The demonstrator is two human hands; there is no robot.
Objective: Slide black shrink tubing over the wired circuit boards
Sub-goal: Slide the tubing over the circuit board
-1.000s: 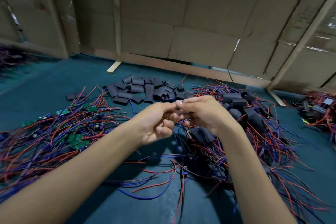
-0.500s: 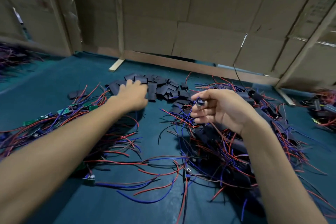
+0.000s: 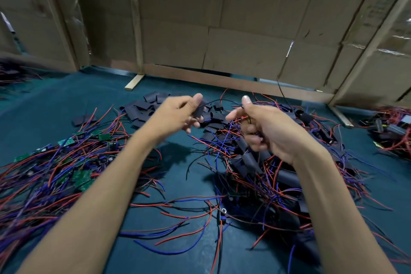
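**Cardboard walls around a teal table**

You face brown corrugated cardboard panels [image 3: 244,18] braced by pale wooden battens [image 3: 135,18], standing along the far edge of the dark teal table [image 3: 55,104]. A short pale wooden foot [image 3: 134,82] lies flat at one batten's base. Lighting is dim and even.

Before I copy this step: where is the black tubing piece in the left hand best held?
Pinch the tubing piece at one end, flat faces between thumb and fingers, as the left hand does, coming from the left. It is flattened, and that likely leaves the end facing the right hand free.
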